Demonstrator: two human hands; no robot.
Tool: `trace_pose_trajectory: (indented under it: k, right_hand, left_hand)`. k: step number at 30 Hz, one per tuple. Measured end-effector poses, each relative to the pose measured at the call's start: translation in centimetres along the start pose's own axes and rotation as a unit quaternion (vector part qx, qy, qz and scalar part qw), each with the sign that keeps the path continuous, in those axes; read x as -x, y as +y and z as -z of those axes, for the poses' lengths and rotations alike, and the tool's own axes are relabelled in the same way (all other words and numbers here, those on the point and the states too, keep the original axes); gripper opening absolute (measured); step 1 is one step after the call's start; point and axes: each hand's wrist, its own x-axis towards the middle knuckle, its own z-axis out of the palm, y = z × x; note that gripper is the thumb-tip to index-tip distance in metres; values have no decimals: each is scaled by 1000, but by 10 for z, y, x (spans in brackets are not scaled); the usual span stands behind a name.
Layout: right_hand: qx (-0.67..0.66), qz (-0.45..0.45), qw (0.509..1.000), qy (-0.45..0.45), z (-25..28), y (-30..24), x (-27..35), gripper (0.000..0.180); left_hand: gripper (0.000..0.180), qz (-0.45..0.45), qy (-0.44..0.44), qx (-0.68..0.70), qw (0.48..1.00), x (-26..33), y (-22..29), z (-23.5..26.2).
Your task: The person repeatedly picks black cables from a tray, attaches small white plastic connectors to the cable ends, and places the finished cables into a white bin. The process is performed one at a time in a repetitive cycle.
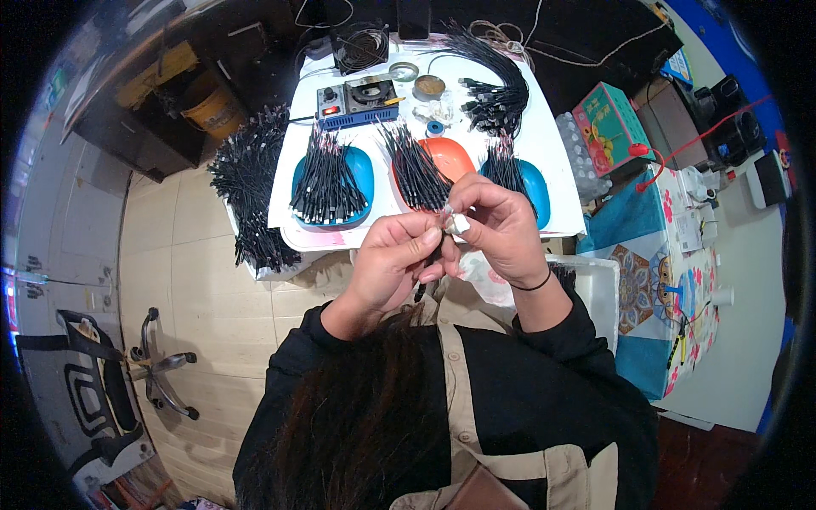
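In front of my chest, just off the white table's (551, 161) near edge, both hands meet. My left hand (398, 252) pinches a short black cable (435, 255) near its stripped end. Thumb and forefinger of my right hand (503, 223) press together at the thin wire ends, with a small crumpled white piece (458, 224) between the fingers. Beyond the hands, black cables (416, 170) with bare ends lie in an orange bowl (450, 153). Similar bundles fill a blue bowl (360, 166) on the left and another blue bowl (535, 185) on the right.
Behind the bowls sit a blue-grey heating device (359, 106), a round tin (429, 87), a blue roll (434, 128) and more cables (493, 106). A big cable pile (255, 187) is left of the table. At right are a green box (608, 127) and a wheeled-chair base (153, 365) stands far left.
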Motion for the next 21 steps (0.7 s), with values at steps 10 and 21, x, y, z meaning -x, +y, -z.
trace_pose_trajectory:
  k: [10,21]
  right_hand:
    - [-38,-25,997,54,-2,6,2,10]
    - [45,-20,998,38,5,-1,0,9]
  left_hand:
    - [12,-104,42,-12,994,-4,-12,1]
    - [15,-14,30,22,999,-10,-11,9]
